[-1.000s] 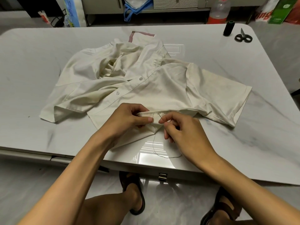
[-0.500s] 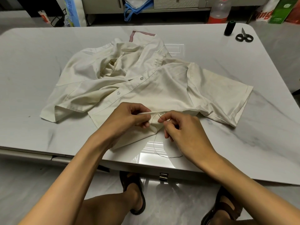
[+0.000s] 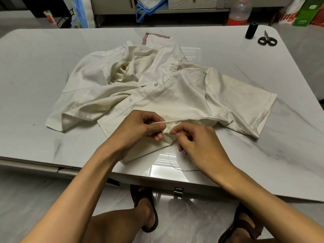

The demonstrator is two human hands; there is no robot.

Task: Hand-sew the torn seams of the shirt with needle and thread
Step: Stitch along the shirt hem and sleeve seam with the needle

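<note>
A cream short-sleeved shirt [image 3: 175, 95] lies crumpled on the grey table [image 3: 35, 85]. My left hand [image 3: 140, 128] pinches a folded seam edge of the shirt near the table's front. My right hand [image 3: 196, 142] pinches a thin needle [image 3: 171, 129], whose tip points up-left toward the seam beside my left thumb. Dark thread [image 3: 172, 160] trails from the needle down over the fabric and loops on the table toward its front edge.
A black thread spool [image 3: 251, 30] and black-handled scissors [image 3: 267, 40] sit at the table's far right corner. A plastic bottle [image 3: 238, 11], bags and boxes stand on the floor behind the table. My sandalled feet show below the front edge.
My right hand has drawn back slightly, so the needle now shows between the two hands. My left hand keeps its pinch on the seam. The shirt lies as before.
</note>
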